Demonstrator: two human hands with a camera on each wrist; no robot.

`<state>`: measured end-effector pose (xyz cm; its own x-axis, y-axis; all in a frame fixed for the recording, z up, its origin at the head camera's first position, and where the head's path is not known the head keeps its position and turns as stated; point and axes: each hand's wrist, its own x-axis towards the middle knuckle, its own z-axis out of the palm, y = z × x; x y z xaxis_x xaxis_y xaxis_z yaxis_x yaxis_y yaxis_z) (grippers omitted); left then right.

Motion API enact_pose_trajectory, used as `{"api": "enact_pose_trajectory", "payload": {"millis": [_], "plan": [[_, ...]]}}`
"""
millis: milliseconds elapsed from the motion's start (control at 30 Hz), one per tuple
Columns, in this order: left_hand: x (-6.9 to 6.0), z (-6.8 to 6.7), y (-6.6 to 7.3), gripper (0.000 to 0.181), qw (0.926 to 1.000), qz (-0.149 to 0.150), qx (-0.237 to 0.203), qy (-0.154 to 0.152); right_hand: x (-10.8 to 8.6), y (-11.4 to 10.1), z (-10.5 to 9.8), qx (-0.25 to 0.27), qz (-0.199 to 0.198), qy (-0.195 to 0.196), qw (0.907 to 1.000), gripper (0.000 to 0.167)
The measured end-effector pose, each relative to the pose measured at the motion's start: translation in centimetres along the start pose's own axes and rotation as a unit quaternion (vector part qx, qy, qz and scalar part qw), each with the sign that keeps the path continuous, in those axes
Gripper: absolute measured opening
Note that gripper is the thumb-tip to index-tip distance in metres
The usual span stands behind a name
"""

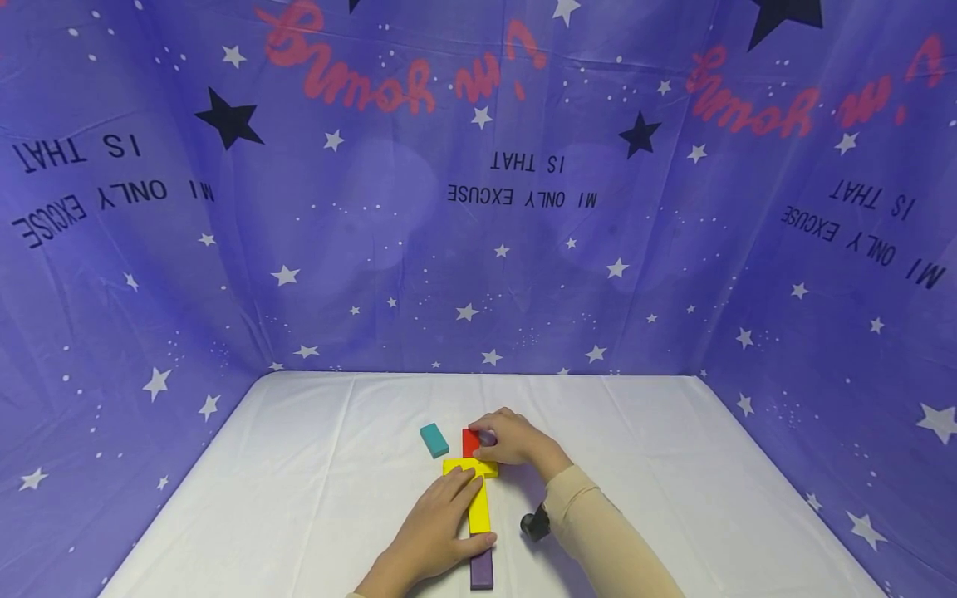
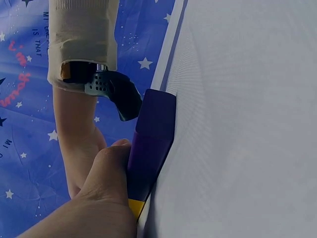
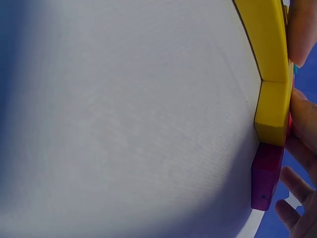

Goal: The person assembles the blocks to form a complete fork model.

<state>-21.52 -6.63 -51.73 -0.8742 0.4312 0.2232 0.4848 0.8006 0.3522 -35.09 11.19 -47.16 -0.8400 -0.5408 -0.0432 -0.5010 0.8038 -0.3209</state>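
Note:
In the head view, blocks lie in a line on the white cloth. A purple block (image 1: 482, 573) is nearest, then a lengthwise yellow block (image 1: 478, 513), a crosswise yellow block (image 1: 489, 469) and a red block (image 1: 469, 443). My left hand (image 1: 437, 523) rests over the yellow blocks with fingers extended, its thumb touching the near purple block. My right hand (image 1: 512, 438) holds a second purple block (image 1: 488, 437) beside the red one, thumb and index fingertips reaching the red block. That purple block (image 3: 266, 176) adjoins the crosswise yellow block (image 3: 272, 114) in the right wrist view.
A loose teal block (image 1: 434, 440) lies left of the red one. The white cloth (image 1: 336, 465) covers the table, with purple star-printed curtains (image 1: 419, 316) around its back and sides. A black wrist device (image 1: 535, 525) sticks out below the right sleeve.

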Motion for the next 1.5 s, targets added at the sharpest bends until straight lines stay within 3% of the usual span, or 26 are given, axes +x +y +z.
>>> {"api": "enact_pose_trajectory", "payload": {"millis": [733, 1100, 1500], "plan": [[0.1, 0.1, -0.1, 0.085, 1.0, 0.002, 0.002, -0.001, -0.3, 0.0, 0.1, 0.02, 0.021, 0.009, 0.9995, 0.049], [0.0, 0.3, -0.2, 0.085, 0.9999, 0.007, 0.008, 0.006, -0.2, 0.6, 0.4, 0.001, -0.023, 0.023, 0.9995, 0.047], [-0.1, 0.3, -0.2, 0.085, 0.9996, 0.014, 0.018, 0.018, -0.3, 1.1, 0.6, 0.001, -0.013, 0.042, 0.9991, 0.046]]}}
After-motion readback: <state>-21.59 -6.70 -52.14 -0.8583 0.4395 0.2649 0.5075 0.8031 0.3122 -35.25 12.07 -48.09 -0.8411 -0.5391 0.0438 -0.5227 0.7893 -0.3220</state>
